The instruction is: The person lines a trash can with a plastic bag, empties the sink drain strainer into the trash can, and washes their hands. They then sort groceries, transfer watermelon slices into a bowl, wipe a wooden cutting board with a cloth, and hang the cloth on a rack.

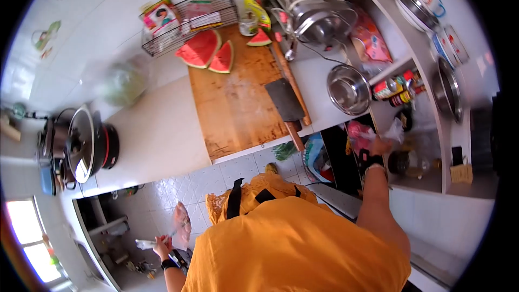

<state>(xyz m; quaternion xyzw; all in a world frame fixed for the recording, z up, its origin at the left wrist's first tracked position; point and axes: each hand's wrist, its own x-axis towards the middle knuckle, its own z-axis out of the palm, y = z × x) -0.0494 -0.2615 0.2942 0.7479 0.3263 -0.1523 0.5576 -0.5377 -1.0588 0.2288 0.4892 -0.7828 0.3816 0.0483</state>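
Low at the left, my left hand (162, 247) is closed around the gathered neck of a clear plastic bag (182, 223) with something pinkish inside. The bag hangs above the tiled floor, its white twisted end (145, 244) sticking out past my fingers. On the other side, my right hand (381, 146) reaches into the shelf under the counter, fingers closed at a crumpled clear plastic bag (395, 130). A pink plastic bag (359, 133) lies right beside that hand. The small size and overlap partly hide the fingertips.
A wooden cutting board (232, 108) carries watermelon slices (201, 48) and a cleaver (285, 100). A steel bowl (348, 90) stands to the right, near bottles (392, 86). An electric pot (86, 146) sits at the left. Below the counter, an open drawer (340, 157) juts out.
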